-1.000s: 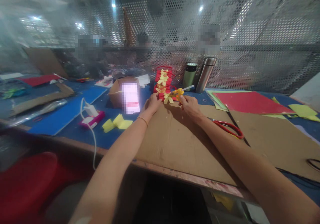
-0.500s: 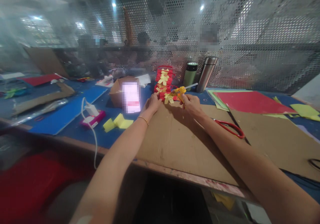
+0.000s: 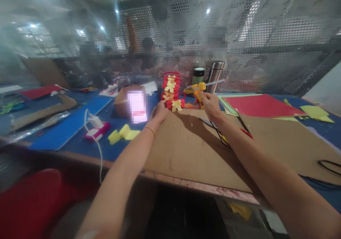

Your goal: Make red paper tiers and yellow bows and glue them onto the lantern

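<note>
The right hand grips a yellow glue gun by its handle, nozzle turned toward the red papercraft with yellow bows, which lies near the middle of the tabletop's far edge. If the nozzle is hot, a small slip of that wrist could mark a bow or trail glue across the red paper.

The left hand touches the papercraft's near left side; whether it pinches the paper or merely steadies it, I cannot tell. Its fingers sit close enough to the nozzle that a careless swing leftward might burn them, and pressing too hard could skew a bow.

Behind the gun, the glue stick juts toward the stainless-steel thermos by the far edge. Pushing the gun back could knock the flask, or the green tumbler beside it.

Under the right forearm, red-handled scissors lie partly hidden near the cardboard sheet's right edge; lowering the arm there risks a scrape. Farther left, a white cable drops over the tabletop's front edge from the purple power strip, so a snagged knee could drag the strip off.
</note>
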`<state>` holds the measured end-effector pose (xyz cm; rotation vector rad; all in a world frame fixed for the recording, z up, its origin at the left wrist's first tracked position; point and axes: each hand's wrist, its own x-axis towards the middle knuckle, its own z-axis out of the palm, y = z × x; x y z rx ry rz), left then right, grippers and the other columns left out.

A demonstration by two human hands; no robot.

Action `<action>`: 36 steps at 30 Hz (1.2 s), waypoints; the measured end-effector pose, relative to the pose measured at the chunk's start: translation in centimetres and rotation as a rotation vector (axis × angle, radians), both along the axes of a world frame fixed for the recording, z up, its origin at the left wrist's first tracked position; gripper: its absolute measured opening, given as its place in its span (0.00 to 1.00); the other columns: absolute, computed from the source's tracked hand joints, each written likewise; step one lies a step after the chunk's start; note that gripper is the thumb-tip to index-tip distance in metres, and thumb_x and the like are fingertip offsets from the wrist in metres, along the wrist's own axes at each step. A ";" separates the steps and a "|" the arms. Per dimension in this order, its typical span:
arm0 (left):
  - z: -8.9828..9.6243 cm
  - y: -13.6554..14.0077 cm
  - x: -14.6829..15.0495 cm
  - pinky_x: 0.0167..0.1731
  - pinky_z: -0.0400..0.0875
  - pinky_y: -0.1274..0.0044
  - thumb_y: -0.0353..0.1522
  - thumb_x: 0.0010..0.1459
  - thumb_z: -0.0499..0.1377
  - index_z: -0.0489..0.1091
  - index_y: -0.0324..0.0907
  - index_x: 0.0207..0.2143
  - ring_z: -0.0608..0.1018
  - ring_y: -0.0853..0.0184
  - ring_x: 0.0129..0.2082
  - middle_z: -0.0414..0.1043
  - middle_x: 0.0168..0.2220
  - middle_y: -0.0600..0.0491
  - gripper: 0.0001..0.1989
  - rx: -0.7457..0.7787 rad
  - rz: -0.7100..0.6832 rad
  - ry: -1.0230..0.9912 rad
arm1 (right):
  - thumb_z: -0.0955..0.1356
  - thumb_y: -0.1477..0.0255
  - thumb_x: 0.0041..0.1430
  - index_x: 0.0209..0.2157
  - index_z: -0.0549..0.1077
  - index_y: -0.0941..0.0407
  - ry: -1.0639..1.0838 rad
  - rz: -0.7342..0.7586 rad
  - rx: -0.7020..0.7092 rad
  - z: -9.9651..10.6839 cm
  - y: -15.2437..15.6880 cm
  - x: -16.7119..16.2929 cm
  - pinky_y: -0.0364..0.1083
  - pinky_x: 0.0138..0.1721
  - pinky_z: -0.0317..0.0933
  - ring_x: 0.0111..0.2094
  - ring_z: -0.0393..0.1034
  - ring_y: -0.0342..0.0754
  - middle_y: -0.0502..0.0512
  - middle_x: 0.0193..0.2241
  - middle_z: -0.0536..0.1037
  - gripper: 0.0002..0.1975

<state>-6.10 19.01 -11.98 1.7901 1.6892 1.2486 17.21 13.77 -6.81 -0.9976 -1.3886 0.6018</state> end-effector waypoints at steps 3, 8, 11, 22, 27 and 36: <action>1.1 -1.0 0.2 0.59 0.72 0.65 0.22 0.56 0.63 0.77 0.40 0.51 0.80 0.55 0.55 0.81 0.51 0.42 0.19 -0.023 0.022 0.058 | 0.70 0.40 0.58 0.21 0.72 0.54 0.097 0.047 -0.027 1.2 -0.3 0.8 0.44 0.19 0.60 0.16 0.63 0.42 0.53 0.19 0.76 0.31; 3.3 -2.6 0.6 0.61 0.70 0.64 0.19 0.58 0.58 0.74 0.36 0.50 0.78 0.54 0.58 0.77 0.54 0.37 0.18 -0.018 0.093 0.146 | 0.70 0.40 0.59 0.27 0.74 0.55 0.237 0.124 -0.057 2.8 -0.8 2.4 0.43 0.17 0.58 0.16 0.64 0.42 0.53 0.20 0.76 0.30; 4.8 -4.2 1.2 0.63 0.68 0.66 0.18 0.60 0.54 0.72 0.35 0.54 0.75 0.55 0.61 0.71 0.59 0.35 0.21 0.040 0.118 0.209 | 0.70 0.40 0.59 0.27 0.73 0.55 0.269 0.158 -0.074 3.5 -1.0 3.0 0.42 0.17 0.58 0.18 0.66 0.41 0.56 0.22 0.79 0.30; 0.0 -20.7 6.0 0.65 0.66 0.59 0.35 0.70 0.56 0.72 0.45 0.58 0.75 0.53 0.60 0.75 0.59 0.42 0.16 0.063 -0.442 0.728 | 0.71 0.43 0.61 0.30 0.75 0.55 0.310 0.262 -0.129 5.1 -1.6 3.8 0.41 0.16 0.59 0.18 0.66 0.41 0.55 0.23 0.80 0.28; -0.5 -21.7 7.0 0.73 0.53 0.54 0.33 0.73 0.54 0.68 0.40 0.65 0.67 0.53 0.71 0.66 0.69 0.38 0.21 -0.008 -0.401 0.771 | 0.69 0.43 0.64 0.36 0.77 0.56 0.279 0.274 -0.123 5.8 -3.2 4.9 0.41 0.17 0.61 0.18 0.66 0.42 0.56 0.24 0.80 0.28; 0.4 -21.5 6.7 0.71 0.59 0.60 0.35 0.73 0.52 0.72 0.39 0.62 0.70 0.54 0.68 0.69 0.67 0.38 0.20 0.023 -0.394 0.745 | 0.71 0.48 0.65 0.33 0.76 0.56 0.287 0.130 -0.124 4.0 -7.9 12.9 0.41 0.15 0.59 0.17 0.65 0.42 0.59 0.26 0.82 0.24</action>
